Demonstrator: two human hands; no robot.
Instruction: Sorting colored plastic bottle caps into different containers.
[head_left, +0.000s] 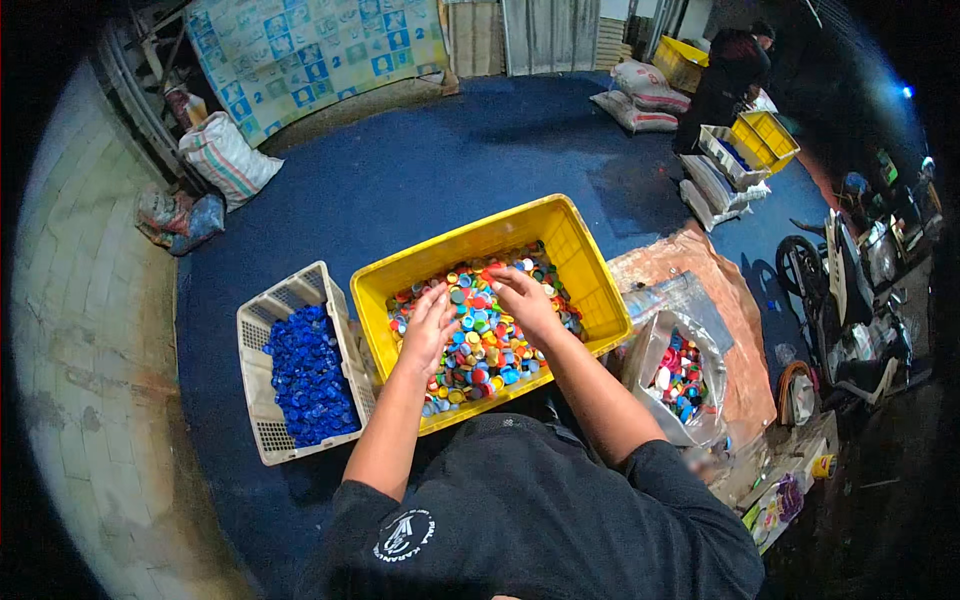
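A yellow plastic crate (585, 262) stands in front of me, partly filled with mixed-colour plastic bottle caps (480, 352). Over the left part of the caps is my left hand (429, 326), fingers apart. My right hand (525, 300) is above the caps nearer the crate's middle, its fingers spread and pointing left. Neither hand shows a cap held in it; the palms are partly hidden. To the left, a white perforated plastic crate (255, 390) holds many blue caps (311, 375). An open plastic sack (645, 360) of mixed caps stands at the right.
An orange-brown sheet (739, 322) lies under the sack on the blue floor (360, 172). A person (724, 75) bends at the upper right near stacked sacks (645, 97) and a crate of blue items (731, 161). A white woven sack (229, 161) leans at the upper left; a motorbike (840, 300) is at right.
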